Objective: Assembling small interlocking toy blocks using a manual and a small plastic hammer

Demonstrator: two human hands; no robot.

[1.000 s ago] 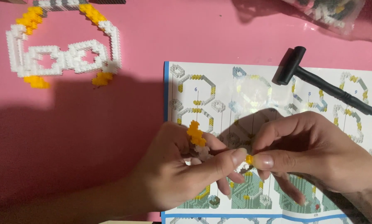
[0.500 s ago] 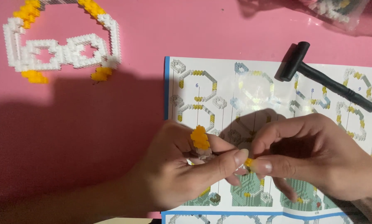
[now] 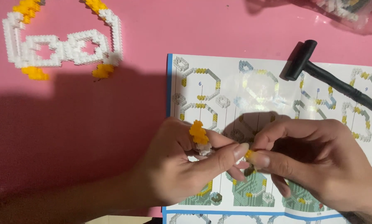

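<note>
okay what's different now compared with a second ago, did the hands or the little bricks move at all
Hardly anything. The left hand keeps holding the small orange-and-white brick piece, and the right hand still pinches a tiny orange brick against it. Black hammer, instruction sheet and white-and-orange assembly stayed put.

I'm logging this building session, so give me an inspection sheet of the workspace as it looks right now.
Surface: pink tabletop, partly in shadow.
Job's things: small orange-and-white brick cluster held in left hand; tiny orange brick pinched at the fingertips of both hands.
Clutter: printed instruction sheet; black hammer-shaped tool on it; white-and-orange brick frame top left; clear bag of bricks top right.
Grippers: left hand and right hand meet fingertip to fingertip.
Cables: nothing seen.
Surroundings: nothing seen.
</note>
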